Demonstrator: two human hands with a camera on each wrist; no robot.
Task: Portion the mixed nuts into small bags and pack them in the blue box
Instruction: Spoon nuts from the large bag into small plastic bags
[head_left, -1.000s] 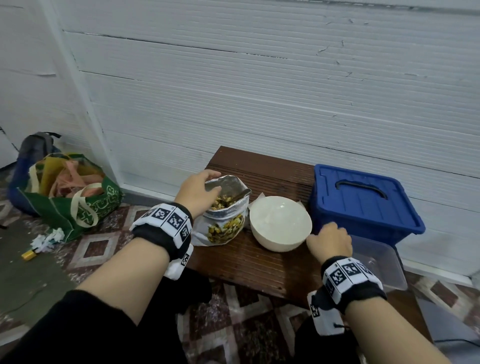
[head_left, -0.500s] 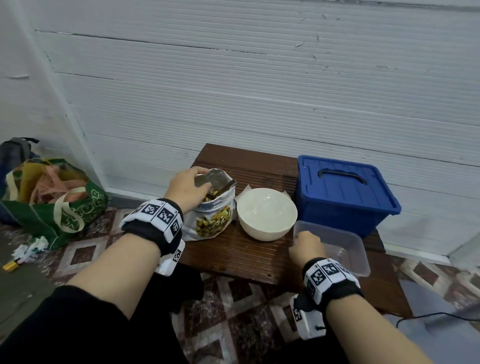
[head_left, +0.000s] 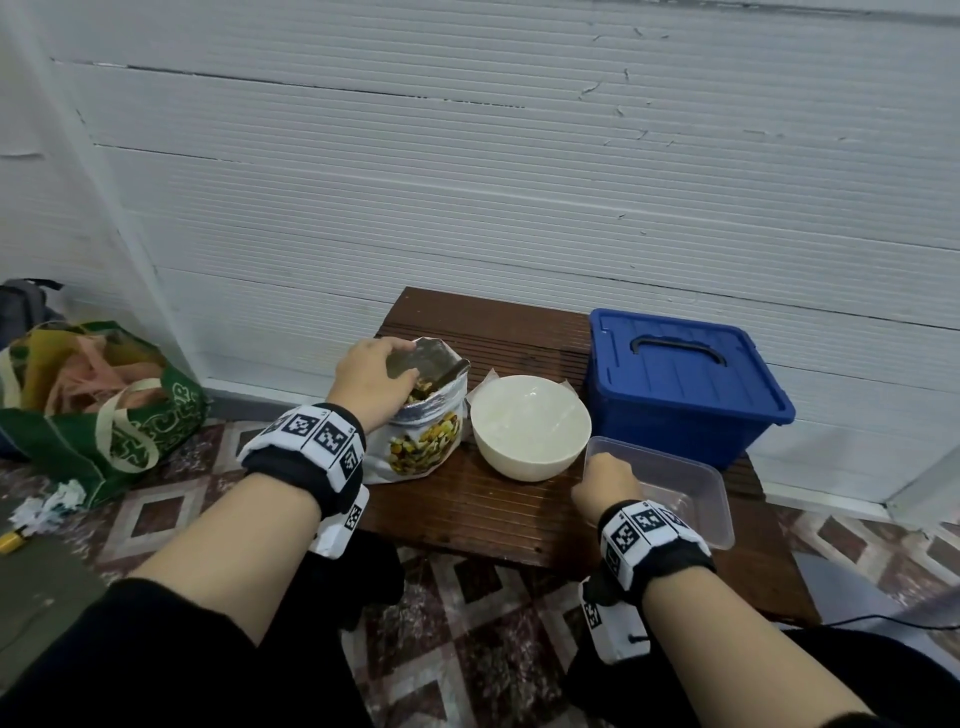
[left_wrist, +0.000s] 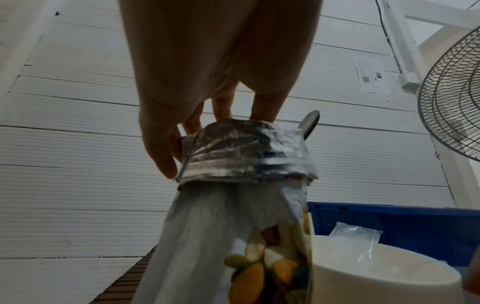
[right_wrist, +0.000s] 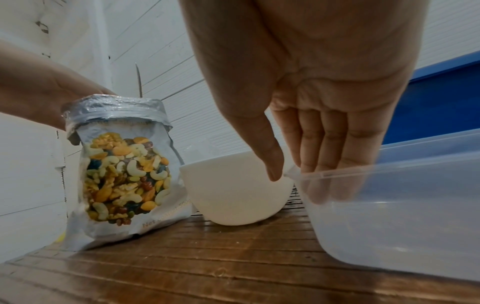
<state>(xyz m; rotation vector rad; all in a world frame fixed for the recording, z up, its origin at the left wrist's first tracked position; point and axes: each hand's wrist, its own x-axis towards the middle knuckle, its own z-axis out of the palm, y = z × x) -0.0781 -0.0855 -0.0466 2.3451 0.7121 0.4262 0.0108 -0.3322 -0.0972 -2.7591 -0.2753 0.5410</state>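
On the table, head view: the left hand (head_left: 371, 376) grips the rolled-down foil rim of the silver pouch of mixed nuts (head_left: 423, 431), which stands upright on the dark slatted wooden table (head_left: 467, 514); a white round bowl (head_left: 530, 426) sits just beside it, and the right hand (head_left: 605, 486) holds the near corner of the clear rectangular plastic tub (head_left: 691, 493).
Box, same view: the blue plastic box with lid and handle (head_left: 680, 384) stands at the back right with its lid on.
Left wrist view: fingers (left_wrist: 221, 107) reach over the pouch mouth while the thumb presses the foil cuff from outside; a metal spoon handle (left_wrist: 310, 123) sticks out of the pouch, and a small clear bag (left_wrist: 355, 236) lies behind the bowl — barely a corner of it shows from the head.
Right wrist view: four fingers (right_wrist: 327, 148) hook inside the tub wall with the thumb outside; only this view shows that grip.
Progress: early, by my judgement — bowl and tub look empty, no filled bag is visible, so scooping, bagging and packing all remain.
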